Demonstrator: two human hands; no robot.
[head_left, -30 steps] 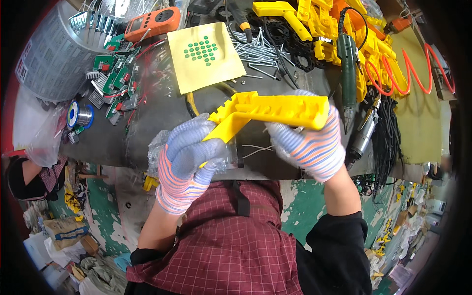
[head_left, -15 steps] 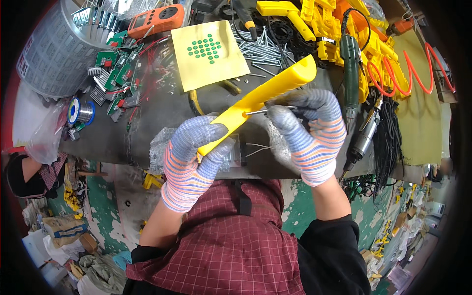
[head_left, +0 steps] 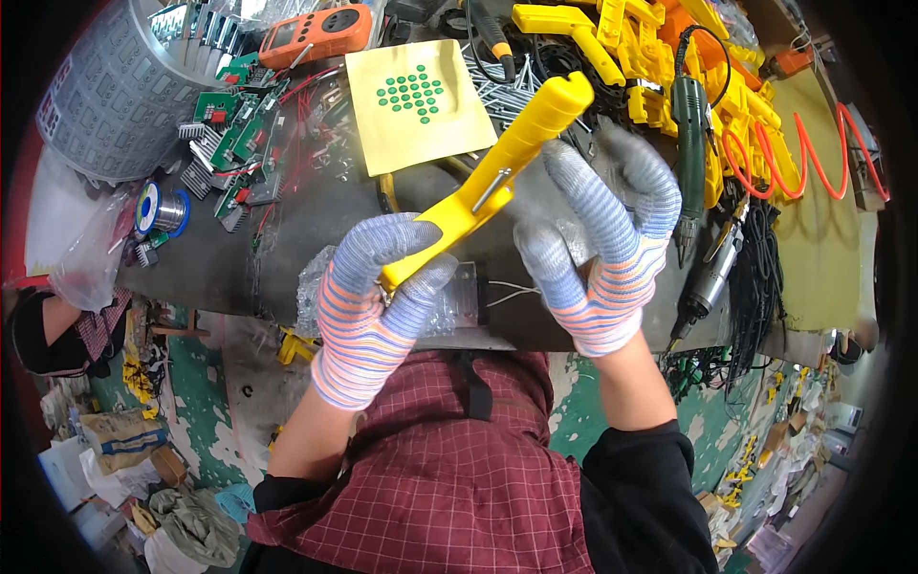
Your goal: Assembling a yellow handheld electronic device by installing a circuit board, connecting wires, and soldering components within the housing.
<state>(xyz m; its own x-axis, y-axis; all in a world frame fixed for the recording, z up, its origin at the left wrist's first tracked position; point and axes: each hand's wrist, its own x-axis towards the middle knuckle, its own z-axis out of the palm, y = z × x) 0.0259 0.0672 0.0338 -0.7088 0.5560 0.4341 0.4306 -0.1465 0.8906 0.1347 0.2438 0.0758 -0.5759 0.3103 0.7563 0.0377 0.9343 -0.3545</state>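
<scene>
The left hand (head_left: pixel 378 306), in a striped knit glove, is clenched around the lower end of a long yellow plastic casing (head_left: pixel 497 172); the casing runs diagonally up and to the right, raised above the dark workbench (head_left: pixel 316 215), and a small metal pin shows on its face near mid-length. The right hand (head_left: pixel 602 258), gloved alike, is released; its fingers (head_left: pixel 574 191) are spread and stand just beside the casing's upper half, and contact cannot be confirmed. Under the left hand, at the bench edge, lies a clear crinkled plastic bag (head_left: pixel 316 292), with thin white wires close by on the right. Behind the casing lies a pale yellow sheet with green dots (head_left: pixel 416 105); an orange handheld meter (head_left: pixel 320 33) sits above it. Green circuit boards (head_left: pixel 229 143) and a solder spool (head_left: pixel 158 209) occupy the left of the bench; a heap of yellow plastic parts (head_left: pixel 669 48) and a green powered screwdriver (head_left: pixel 687 143) occupy the right.
</scene>
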